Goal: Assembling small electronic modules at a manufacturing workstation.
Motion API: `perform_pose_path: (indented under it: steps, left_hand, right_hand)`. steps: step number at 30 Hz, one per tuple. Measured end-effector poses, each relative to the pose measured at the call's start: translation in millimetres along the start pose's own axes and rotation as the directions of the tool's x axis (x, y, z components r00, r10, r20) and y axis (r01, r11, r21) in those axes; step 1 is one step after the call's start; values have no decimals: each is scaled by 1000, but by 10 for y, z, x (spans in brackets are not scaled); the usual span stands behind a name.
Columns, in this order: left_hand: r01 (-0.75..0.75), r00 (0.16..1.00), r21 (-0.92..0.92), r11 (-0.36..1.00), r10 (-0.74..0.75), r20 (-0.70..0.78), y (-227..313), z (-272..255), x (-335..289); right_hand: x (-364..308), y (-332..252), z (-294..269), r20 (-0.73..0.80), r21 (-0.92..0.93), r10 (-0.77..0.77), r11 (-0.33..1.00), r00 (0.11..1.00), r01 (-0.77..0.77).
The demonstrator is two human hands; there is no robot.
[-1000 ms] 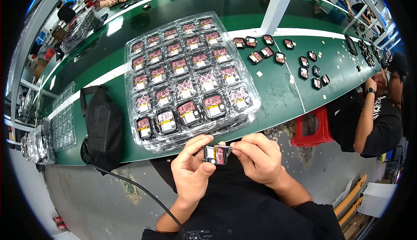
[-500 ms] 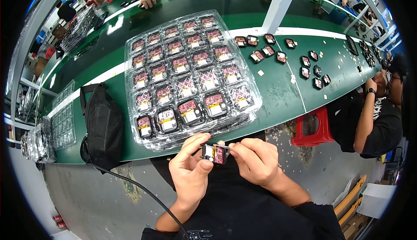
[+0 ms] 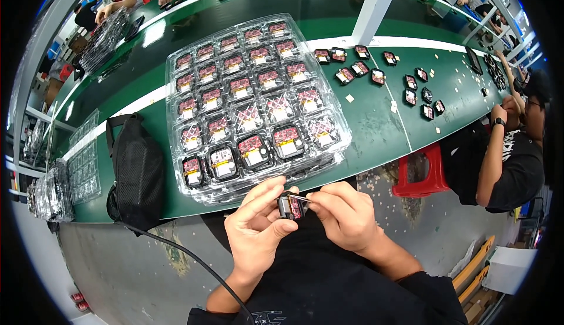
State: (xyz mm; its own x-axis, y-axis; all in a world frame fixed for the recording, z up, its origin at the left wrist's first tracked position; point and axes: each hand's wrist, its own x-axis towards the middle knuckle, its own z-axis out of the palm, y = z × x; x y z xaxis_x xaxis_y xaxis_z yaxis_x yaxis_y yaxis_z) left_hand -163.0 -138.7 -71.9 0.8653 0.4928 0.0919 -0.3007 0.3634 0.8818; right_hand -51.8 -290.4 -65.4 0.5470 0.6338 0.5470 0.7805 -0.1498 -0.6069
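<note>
A small device (image 3: 289, 207) with a rounded, black frame sits between the thumb and fingers of the person's left hand (image 3: 257, 225), held up in front of the body. It is tilted, its open back showing a red circuit board on the right side and a darker part on the left. A thin, straight metal tool (image 3: 301, 198), probably tweezers, slants from the right hand's (image 3: 346, 216) fingertips to the device's upper edge; whether its tip touches is too small to tell.
</note>
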Motion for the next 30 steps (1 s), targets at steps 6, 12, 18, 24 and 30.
perform_pose_path:
  steps: [6, 12, 18, 24, 30]
  left_hand:
    - [-376, 924, 663, 648, 315, 217, 129, 34, 24]
    - [-633, 747, 679, 372, 525, 408, 74, 198, 92]
    - [-592, 701, 803, 67, 533, 473, 283, 8, 195]
    - [-370, 869, 923, -104, 312, 384, 349, 40, 406]
    - [-378, 866, 920, -105, 310, 392, 228, -24, 431]
  right_hand:
    - [-130, 6, -102, 35, 381, 265, 888, 964, -258]
    - [34, -290, -222, 172, 448, 304, 823, 937, -349]
    - [328, 69, -262, -228, -186, -128, 979, 965, 86]
    - [465, 199, -302, 68, -400, -37, 914, 997, 61]
    - [461, 125, -261, 149, -494, 59, 869, 987, 23]
